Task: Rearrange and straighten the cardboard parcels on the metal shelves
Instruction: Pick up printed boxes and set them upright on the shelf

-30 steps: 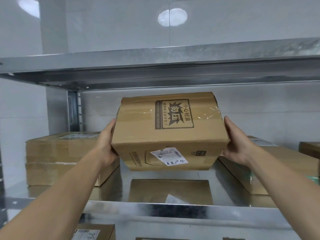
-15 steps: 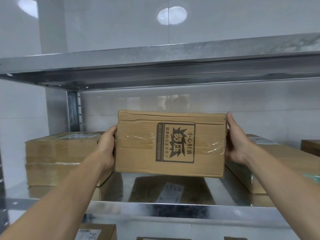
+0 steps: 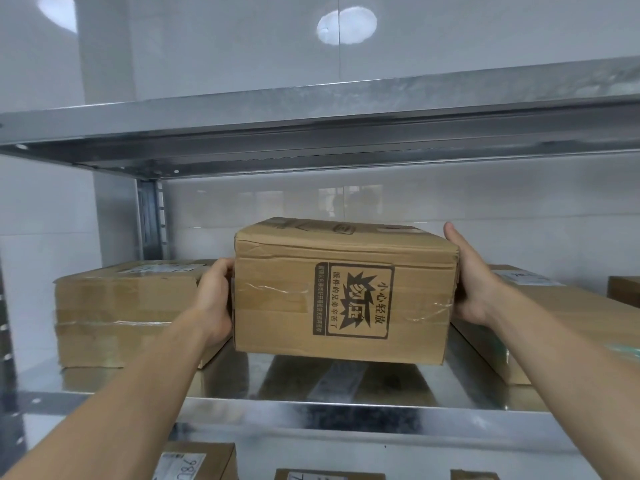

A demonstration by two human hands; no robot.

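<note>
- Lower than half a second ago, the box (image 3: 343, 296) now shows its top face, where only its front showed before.
- It is brown cardboard, creased along the top front edge. Clear tape wrinkles across the front. A black printed panel with a starburst and Chinese characters lies turned on its side.
- It is over the middle of the shelf (image 3: 346, 415), between the left stack (image 3: 124, 306) and the right parcel (image 3: 571, 313), touching neither.
- Lower parcels (image 3: 197, 462) under the shelf are cut off by the bottom edge. One label shows handwritten digits only in part.
- Whether the box's base rests on the shelf or hangs just above it, I cannot tell.
- A far box (image 3: 623, 291) at the right edge is cut off.
- The left hand (image 3: 216, 299) grips the box's left side, fingers curled round its rear edge.
- The right hand (image 3: 474, 285) presses flat on the right side with one digit straight up past the top edge. Its other fingers are hidden behind the box.
- The box is clamped between the two hands.
</note>
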